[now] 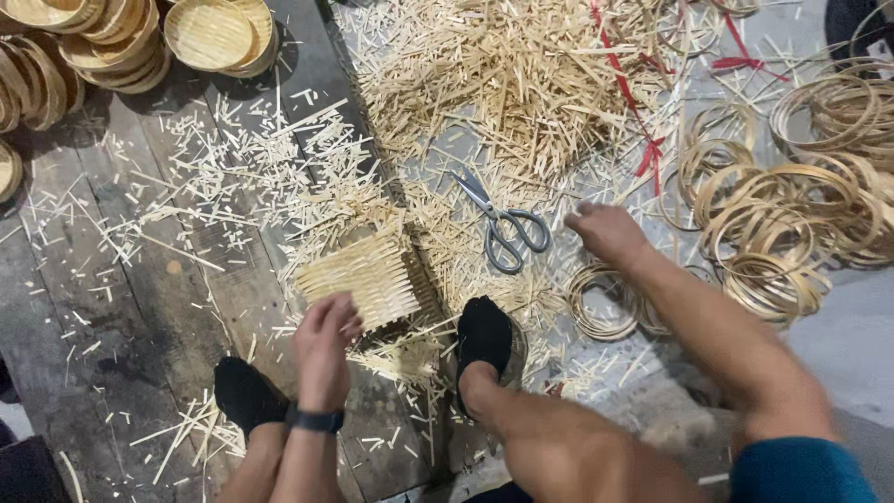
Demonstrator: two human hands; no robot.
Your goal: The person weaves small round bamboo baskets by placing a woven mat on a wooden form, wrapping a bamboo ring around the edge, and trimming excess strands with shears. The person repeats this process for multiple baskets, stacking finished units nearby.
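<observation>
My left hand grips the near edge of a square woven bamboo mat lying on the wooden floor. My right hand hovers, fingers curled, just right of grey-handled scissors and above a small bamboo ring; it holds nothing that I can see. My two feet in black shoes rest either side of the mat's near end.
A heap of cut bamboo strips lies ahead, with red ribbon through it. Many bamboo hoops pile at the right. Stacked woven baskets stand at the top left. Slivers litter the planks.
</observation>
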